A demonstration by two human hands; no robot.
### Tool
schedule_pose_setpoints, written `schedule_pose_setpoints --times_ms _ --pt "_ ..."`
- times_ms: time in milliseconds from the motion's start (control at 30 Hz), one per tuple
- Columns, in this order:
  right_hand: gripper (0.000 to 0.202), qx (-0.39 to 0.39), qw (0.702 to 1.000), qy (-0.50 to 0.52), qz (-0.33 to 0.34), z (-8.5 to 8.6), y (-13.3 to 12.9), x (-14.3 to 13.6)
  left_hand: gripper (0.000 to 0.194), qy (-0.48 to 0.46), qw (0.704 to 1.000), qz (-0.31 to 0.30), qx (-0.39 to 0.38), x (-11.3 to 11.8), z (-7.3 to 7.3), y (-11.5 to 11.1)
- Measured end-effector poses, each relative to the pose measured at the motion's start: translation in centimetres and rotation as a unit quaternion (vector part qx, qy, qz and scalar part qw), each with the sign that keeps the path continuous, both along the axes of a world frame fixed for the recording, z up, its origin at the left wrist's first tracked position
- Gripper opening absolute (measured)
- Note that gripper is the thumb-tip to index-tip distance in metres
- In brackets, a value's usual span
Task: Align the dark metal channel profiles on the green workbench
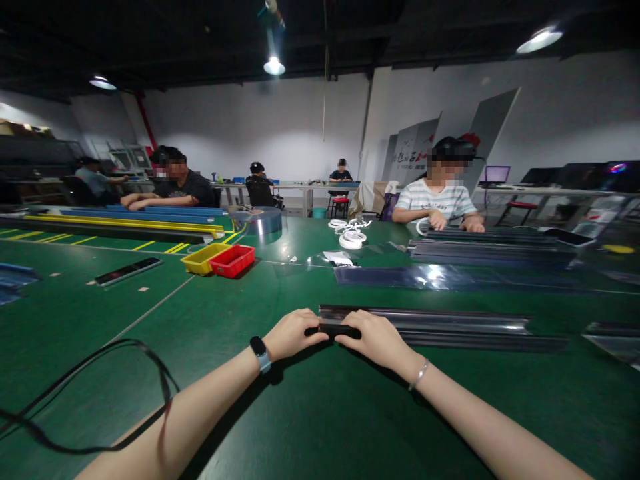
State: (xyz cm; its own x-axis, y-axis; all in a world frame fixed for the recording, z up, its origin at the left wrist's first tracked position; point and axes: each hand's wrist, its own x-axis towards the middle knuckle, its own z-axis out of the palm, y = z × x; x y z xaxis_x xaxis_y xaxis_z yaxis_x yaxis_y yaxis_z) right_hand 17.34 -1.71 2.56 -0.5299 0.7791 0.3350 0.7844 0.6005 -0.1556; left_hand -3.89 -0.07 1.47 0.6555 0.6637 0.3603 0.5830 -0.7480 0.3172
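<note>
Nearest, lower left: a dark cable [165,381] looped over the green table [300,427], crossing in front of the left forearm. Both forearms reach forward and converge, a watch [259,351] on the left wrist, a bracelet [419,375] on the right. Left hand [293,333]: fingers curled down, thumb drawn in close beneath, gripping one end of a short black strip [336,330]. Right hand [376,337]: same curl, thumb toward the left hand, closed around the strip's other end. Little gap between the hands; strip spans it, long axis left to right, roughly level. Just behind, a dark rail [460,323] lies on the table, its left end at the strip, its length running away to the right, almost parallel with the strip. Right hand is nearer the rail's body, covering part of its near side; left hand sits at and just past its left end. Cannot tell whether strip and rail are joined or only overlap in view. Beyond the rail, apart from it: clear film [390,277]. Farther, left of centre, a red bin [233,265]. Far right, across the table, a co-worker [443,200] with hands at other dark rails [490,252].
</note>
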Motion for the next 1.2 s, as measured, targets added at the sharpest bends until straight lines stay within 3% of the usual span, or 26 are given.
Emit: schedule_pose_setpoints --times_ms 233,700,1200 --pt "0.036 -0.015 1.0 -0.01 0.008 0.3 0.6 -0.4 0.024 0.012 0.998 -0.065 0.001 -0.9 0.0 0.7" --pt "0.034 0.012 1.0 0.006 -0.006 -0.1 0.1 -0.5 0.02 0.06 0.994 -0.087 0.032 -1.4 0.2 1.0" --pt "0.04 -0.022 1.0 -0.004 0.005 -0.3 0.4 -0.4 0.023 0.064 0.993 -0.094 0.04 -1.8 -1.0 1.4"
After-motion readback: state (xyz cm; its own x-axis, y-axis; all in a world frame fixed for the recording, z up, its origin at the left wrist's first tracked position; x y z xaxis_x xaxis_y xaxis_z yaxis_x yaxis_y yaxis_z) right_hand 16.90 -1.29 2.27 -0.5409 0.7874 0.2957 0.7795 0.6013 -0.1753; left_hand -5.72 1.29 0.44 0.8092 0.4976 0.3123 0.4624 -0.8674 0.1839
